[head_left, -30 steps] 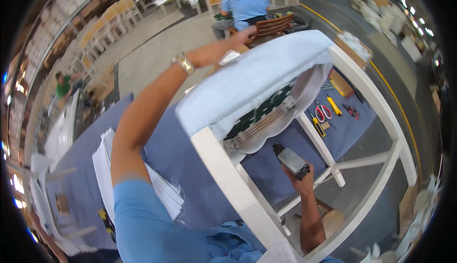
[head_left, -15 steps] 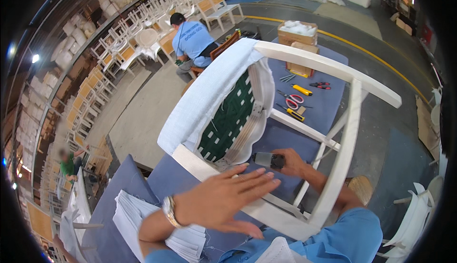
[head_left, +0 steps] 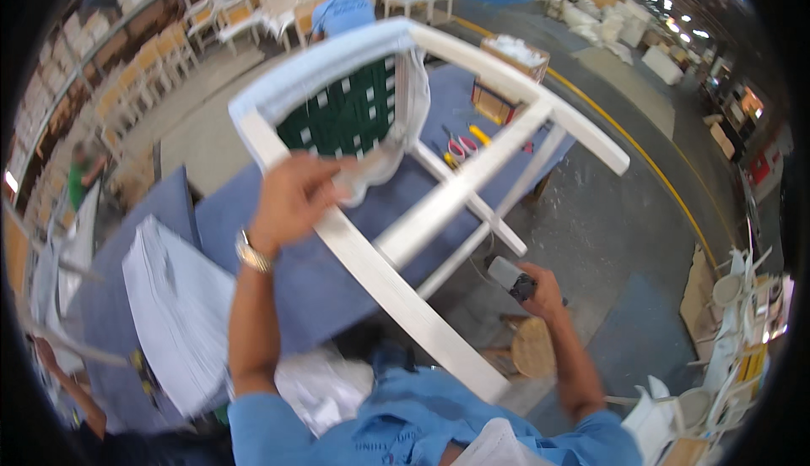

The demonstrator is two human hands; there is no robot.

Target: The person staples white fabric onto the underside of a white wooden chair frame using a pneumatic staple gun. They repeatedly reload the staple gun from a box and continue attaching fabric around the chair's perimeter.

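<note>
A white wooden chair (head_left: 396,301) lies tipped on its side on the blue-covered table, its light-blue upholstered seat (head_left: 325,48) facing away. Dark green webbing (head_left: 350,107) and the loose white fabric edge (head_left: 375,175) show on the underside. My left hand (head_left: 295,200), with a watch on the wrist, has its fingers bent round the chair frame beside that edge; motion blurs the fingertips. Off to the right, clear of the chair, my right hand (head_left: 544,293) grips a grey-and-black tool (head_left: 510,276) that looks like a staple gun.
Pale folded fabric (head_left: 173,314) lies on the blue table (head_left: 232,208) at left. Red-handled scissors (head_left: 460,145), a yellow-handled tool (head_left: 479,134) and an open carton (head_left: 515,52) sit beyond the chair. A wooden stool (head_left: 533,348) stands at right. One co-worker (head_left: 342,10) is ahead, others at left.
My right hand has drawn the tool away from the seat underside, out to the right. My left hand has moved left and up onto the chair frame, its fingers now bent. The view has shifted.
</note>
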